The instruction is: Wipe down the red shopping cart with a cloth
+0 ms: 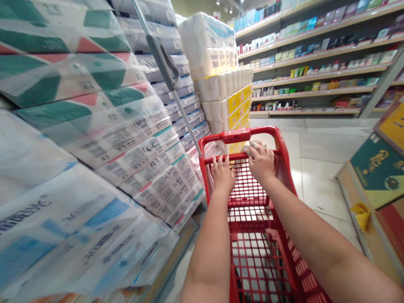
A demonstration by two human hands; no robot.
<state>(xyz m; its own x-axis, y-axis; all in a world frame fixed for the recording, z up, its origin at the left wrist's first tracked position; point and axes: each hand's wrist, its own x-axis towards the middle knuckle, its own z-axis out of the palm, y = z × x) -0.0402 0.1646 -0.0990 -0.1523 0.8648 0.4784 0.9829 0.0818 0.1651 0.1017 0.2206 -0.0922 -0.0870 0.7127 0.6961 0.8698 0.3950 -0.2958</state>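
Note:
A red plastic shopping basket with grid walls stands in front of me, its red handle at the far end. My left hand lies against the bar below that handle, fingers spread, nothing visible in it. Close to its right, my right hand has its fingers curled over a small pale, patterned bundle at the same bar. What the bundle is, I cannot make out. A grey pull handle on a metal rod slants up from the basket's left far corner. Both forearms reach over the basket.
Stacked tissue packs rise close on the left. Behind the basket stand toilet-roll packs. Shelves of small boxes and bottles line the back. At right, cartons sit on a low platform beside the tiled floor.

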